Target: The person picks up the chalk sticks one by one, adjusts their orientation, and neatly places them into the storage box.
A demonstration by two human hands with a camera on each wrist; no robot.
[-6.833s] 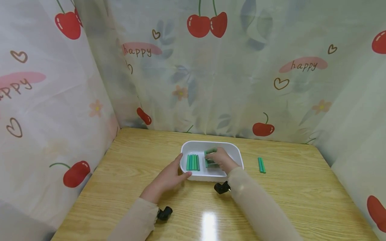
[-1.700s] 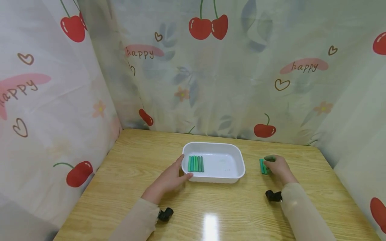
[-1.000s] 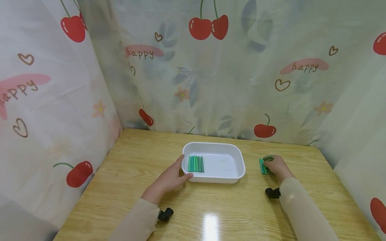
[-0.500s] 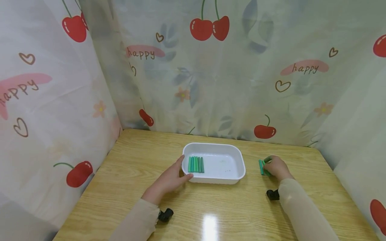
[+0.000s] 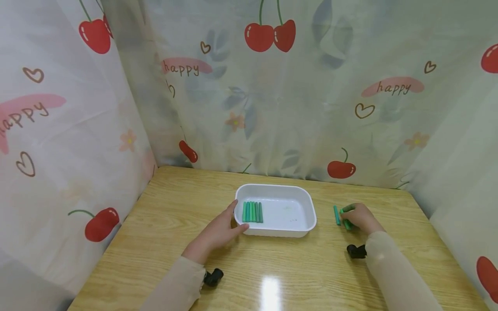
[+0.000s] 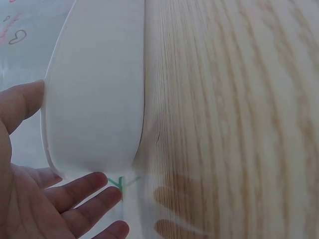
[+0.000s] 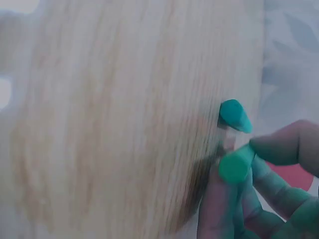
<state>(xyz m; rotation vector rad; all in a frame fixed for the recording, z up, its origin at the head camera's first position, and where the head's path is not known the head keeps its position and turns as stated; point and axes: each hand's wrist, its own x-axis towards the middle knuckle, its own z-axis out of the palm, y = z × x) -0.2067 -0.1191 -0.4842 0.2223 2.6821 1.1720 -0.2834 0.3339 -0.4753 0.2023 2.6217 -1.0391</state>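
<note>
A white rectangular tray point(image 5: 289, 232) stands on the table, with a row of several green pastel sticks point(image 5: 253, 212) side by side at its left end. My left hand point(image 5: 218, 229) rests against that end; in the left wrist view the thumb point(image 6: 30, 97) touches the rim, and relaxed fingers lie at the end wall. Right of the tray, my right hand point(image 5: 361, 217) pinches a bright green pastel stick point(image 7: 234, 165) between thumb and fingers, close over the table. Just left of it lies a teal-green pastel stick point(image 5: 336, 215). Green colour shows on the right fingers.
The wooden table point(image 5: 303, 276) ends at a printed curtain point(image 5: 272, 129) behind and on both sides. Small specks point(image 5: 293, 220) dot the tray floor. A black wrist camera point(image 5: 355, 251) sits under the right wrist, another camera point(image 5: 213, 277) by the left.
My right hand has gone from inside the tray to the two sticks at right, and has drawn one rightward, away from the other. The row gained a dark green stick. The left hand stayed.
</note>
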